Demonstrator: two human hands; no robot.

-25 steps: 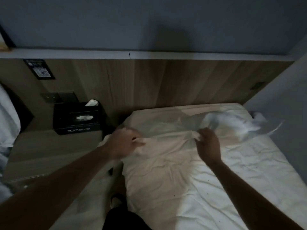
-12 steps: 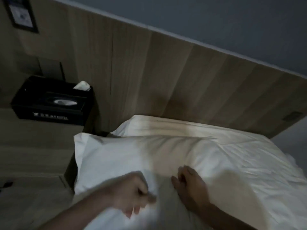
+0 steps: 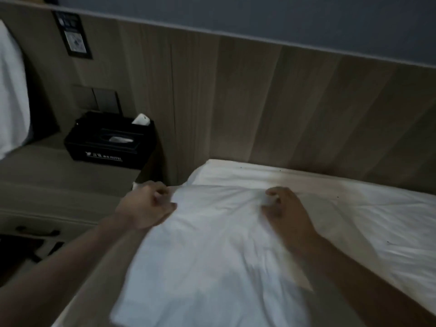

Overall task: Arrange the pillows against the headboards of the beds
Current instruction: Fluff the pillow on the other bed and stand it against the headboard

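Right now both hands are on a white pillow (image 3: 212, 251) that lies on the bed (image 3: 368, 208), in dim light with some blur. The left hand (image 3: 147, 207) has its fingers curled over the pillow's far left corner, gripping the fabric there. The right hand (image 3: 283, 208) sits further along the same far edge, its fingers curled and pinching a small fold of the white cloth. The pillow stretches from the two hands back toward the person, its near end blurred and spreading wide between the forearms; the fabric bunches in soft creases between the two grips.

Beyond the hands, the white bedding runs up to the wooden headboard (image 3: 271, 109), which is panelled in upright planks and capped by a pale ledge, with a grey-blue wall (image 3: 259, 17) above. The pillow's far edge is near the headboard but apart from it, with a strip of bedding between them.

To the left of the left hand, a wooden bedside surface (image 3: 59, 175) carries a black tissue box (image 3: 111, 142) with pale lettering on its front and a tissue showing in its top slot; a small white item stands at its far right corner. Above the box, dark switch plates (image 3: 96, 99) are set into the panelling, and higher still hangs a small dark framed notice (image 3: 72, 35). At the far left edge a mass of white fabric (image 3: 11, 90) shows, cut off by the frame.
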